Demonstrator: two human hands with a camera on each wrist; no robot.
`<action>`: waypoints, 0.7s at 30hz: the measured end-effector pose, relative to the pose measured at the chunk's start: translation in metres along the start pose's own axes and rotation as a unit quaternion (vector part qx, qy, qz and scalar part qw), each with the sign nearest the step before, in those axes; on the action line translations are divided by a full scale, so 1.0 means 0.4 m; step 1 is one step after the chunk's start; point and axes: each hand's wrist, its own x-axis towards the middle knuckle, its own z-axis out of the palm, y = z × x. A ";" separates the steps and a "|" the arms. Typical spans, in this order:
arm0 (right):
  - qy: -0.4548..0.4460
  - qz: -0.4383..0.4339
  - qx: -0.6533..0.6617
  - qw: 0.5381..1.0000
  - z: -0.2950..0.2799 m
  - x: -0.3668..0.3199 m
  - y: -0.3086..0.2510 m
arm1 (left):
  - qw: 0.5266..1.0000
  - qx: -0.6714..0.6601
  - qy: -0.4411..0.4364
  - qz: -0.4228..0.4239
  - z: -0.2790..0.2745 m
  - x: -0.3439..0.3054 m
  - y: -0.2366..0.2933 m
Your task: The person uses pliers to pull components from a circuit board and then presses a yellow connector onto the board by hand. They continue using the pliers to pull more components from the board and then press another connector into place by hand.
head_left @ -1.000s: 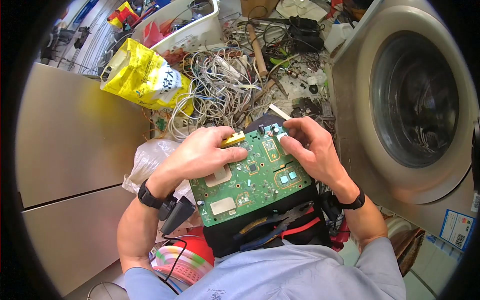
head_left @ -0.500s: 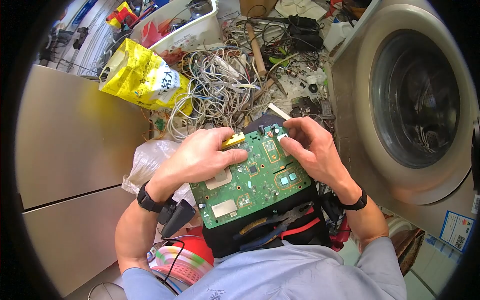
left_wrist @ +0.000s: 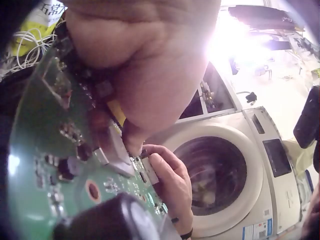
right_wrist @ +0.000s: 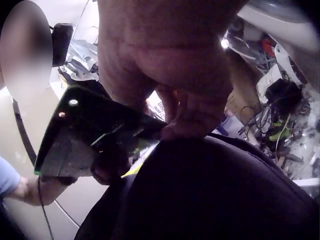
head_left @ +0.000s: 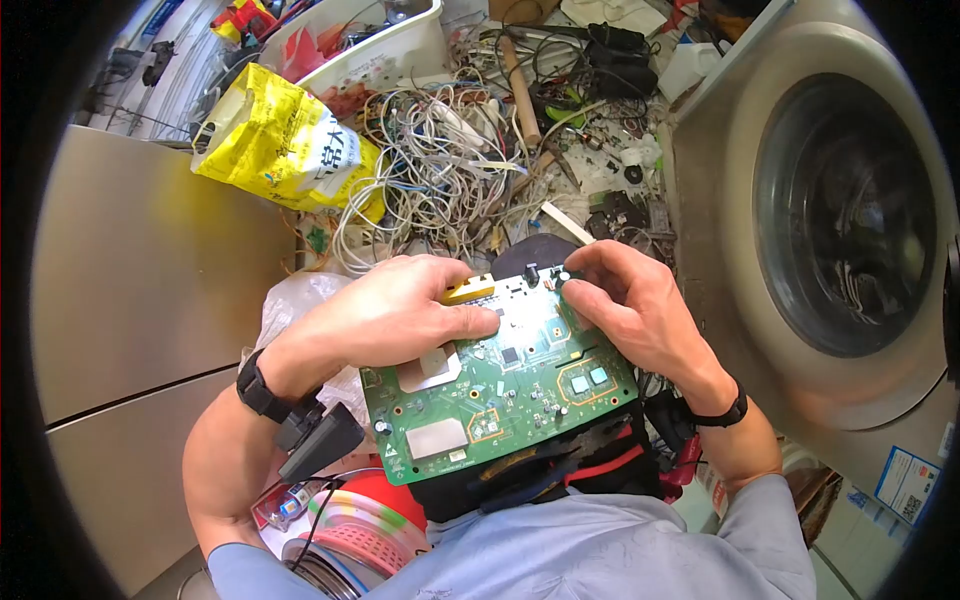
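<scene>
Green circuit board [head_left: 500, 385], gripped between both hands

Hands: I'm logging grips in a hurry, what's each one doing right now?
Left hand: grips the circuit board, fingers curled over its far edge beside the yellow connector.
Right hand: pinches the circuit board's far corner.

Under the fingers [head_left: 470, 322] the circuit board [head_left: 500, 390] is green, patterned with gold outlines and silvery squares. A yellow connector [head_left: 467, 291] lies beside them. Beyond the fingers are white and grey wires [head_left: 440, 165] and a yellow bag [head_left: 285, 140] with blue print. To the right, the washing machine [head_left: 720, 200] is silver with a dark door.
</scene>
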 end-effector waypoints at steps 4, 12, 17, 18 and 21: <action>-0.008 0.021 -0.007 1.000 -0.005 0.010 -0.020 | 0.998 -0.034 -0.036 -0.034 -0.016 0.009 0.000; -0.027 0.048 0.005 0.998 -0.005 0.017 -0.028 | 0.994 0.077 0.048 0.067 0.012 0.012 -0.029; -0.005 0.000 -0.072 0.997 0.009 -0.002 -0.040 | 0.967 0.189 0.139 0.103 0.062 -0.015 -0.025; 0.005 -0.020 -0.093 0.995 0.011 -0.004 -0.045 | 0.961 0.198 0.151 0.119 0.074 -0.018 -0.029; 0.022 -0.055 -0.121 0.991 0.024 -0.009 -0.039 | 0.957 0.214 0.155 0.119 0.086 -0.028 -0.028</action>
